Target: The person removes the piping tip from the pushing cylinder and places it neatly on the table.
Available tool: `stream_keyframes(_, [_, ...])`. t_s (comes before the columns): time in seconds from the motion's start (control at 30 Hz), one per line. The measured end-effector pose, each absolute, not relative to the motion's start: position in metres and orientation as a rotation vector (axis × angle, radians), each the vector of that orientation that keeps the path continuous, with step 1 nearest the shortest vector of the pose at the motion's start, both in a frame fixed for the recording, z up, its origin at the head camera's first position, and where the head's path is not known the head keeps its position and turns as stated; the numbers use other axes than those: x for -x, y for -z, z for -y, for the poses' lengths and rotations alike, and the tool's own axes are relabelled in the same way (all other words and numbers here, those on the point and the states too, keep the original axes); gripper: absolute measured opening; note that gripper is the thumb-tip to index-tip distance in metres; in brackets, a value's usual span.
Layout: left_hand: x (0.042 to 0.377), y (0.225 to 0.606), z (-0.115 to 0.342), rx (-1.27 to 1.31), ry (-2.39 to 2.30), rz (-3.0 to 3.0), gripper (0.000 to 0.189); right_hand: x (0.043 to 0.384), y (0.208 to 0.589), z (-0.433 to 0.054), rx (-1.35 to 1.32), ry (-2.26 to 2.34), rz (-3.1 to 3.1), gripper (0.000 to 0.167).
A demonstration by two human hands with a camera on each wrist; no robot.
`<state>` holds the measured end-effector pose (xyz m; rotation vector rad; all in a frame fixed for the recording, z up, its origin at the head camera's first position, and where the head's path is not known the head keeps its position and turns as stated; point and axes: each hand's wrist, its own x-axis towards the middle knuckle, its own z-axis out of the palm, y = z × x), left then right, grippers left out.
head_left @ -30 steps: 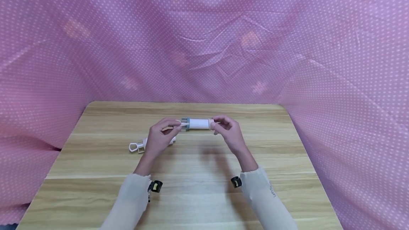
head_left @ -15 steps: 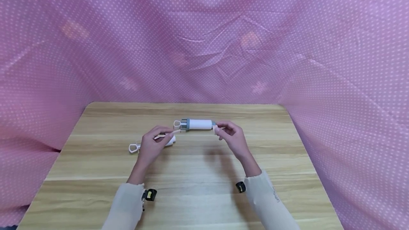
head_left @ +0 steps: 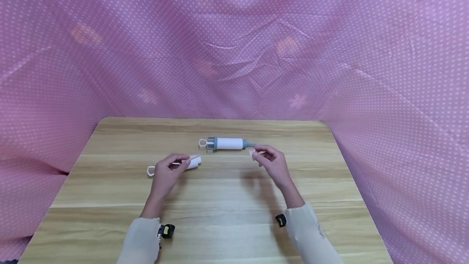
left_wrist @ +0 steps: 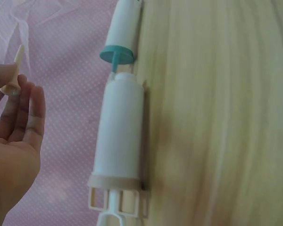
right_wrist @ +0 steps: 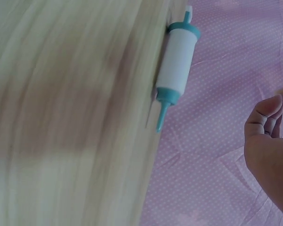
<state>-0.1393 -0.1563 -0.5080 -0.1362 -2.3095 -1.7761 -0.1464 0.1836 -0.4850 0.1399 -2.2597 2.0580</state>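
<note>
My left hand (head_left: 165, 176) pinches a small beige cone-shaped nozzle (left_wrist: 19, 57) with a flared base between thumb and fingertips. Under that hand lies a white plunger syringe (left_wrist: 120, 127) with a beige collar and loop handle, partly hidden in the head view. My right hand (head_left: 275, 167) pinches a small pale piece (head_left: 252, 154) by its edge; its exact shape is unclear. Just beyond the right fingertips is a white syringe with teal ends (head_left: 229, 143), lying on its side. Its teal tip (right_wrist: 162, 115) points right, and its white loop handle (head_left: 203, 143) points left.
A light wood-grain table (head_left: 227, 215) bears both syringes. Pink dotted cloth (head_left: 234, 72) hangs behind it and at both sides. Each wrist carries a small black camera (head_left: 168, 231) at the sleeve cuff.
Both hands have drawn back from the teal-ended syringe, the left toward lower left with the nozzle, the right toward lower right with the pale piece. The syringe's handle and tip have come into view.
</note>
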Motion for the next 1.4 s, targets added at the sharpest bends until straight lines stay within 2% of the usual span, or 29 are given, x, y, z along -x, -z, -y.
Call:
stream_keyframes(0.23, [0.136,0.520,0.171,0.065,1.741,2.347,0.015,0.150,0.500,-0.198,-0.055,-2.045,2.278,0.039])
stream_keyframes(0.47, [0.136,0.534,0.182,-0.056,1.713,2.424,0.014,0.148,0.517,-0.208,0.055,-2.122,2.232,0.031])
stream_keyframes(0.6, [0.136,0.539,0.185,-0.090,1.713,2.466,0.016,0.147,0.524,-0.214,0.093,-2.103,2.246,0.033])
stream_keyframes(0.8, [0.137,0.545,0.187,-0.091,1.671,2.528,0.016,0.148,0.536,-0.225,0.154,-2.065,2.271,0.038])
stream_keyframes(1.4, [0.148,0.559,0.207,-0.078,1.549,2.635,0.016,0.156,0.564,-0.259,0.404,-1.873,2.415,0.035])
